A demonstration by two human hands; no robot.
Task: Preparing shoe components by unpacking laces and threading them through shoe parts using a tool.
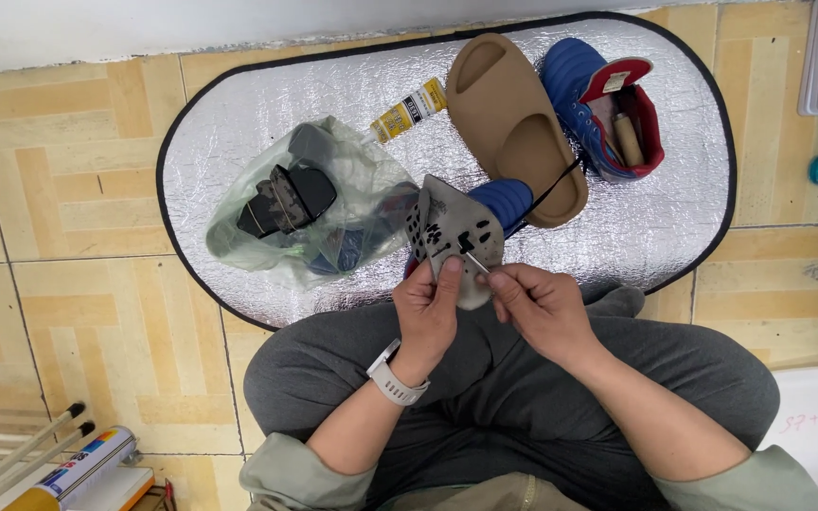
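My left hand [428, 308] grips the lower edge of a grey shoe sole [456, 232] with black tread patches, held up over my lap. The blue shoe [504, 201] it belongs to shows behind it. My right hand [540, 303] pinches a thin needle-like tool [475, 262] against the sole. A black thread [551, 189] runs from the shoe toward the upper right. A white watch [392, 378] is on my left wrist.
A silver oval mat [239, 123] lies on the tiled floor. On it are a tan slide sandal [513, 123], a blue and red shoe [603, 104] with a tool inside, a glue tube [407, 112] and a plastic bag [295, 203] of dark parts. Another tube [82, 468] lies at bottom left.
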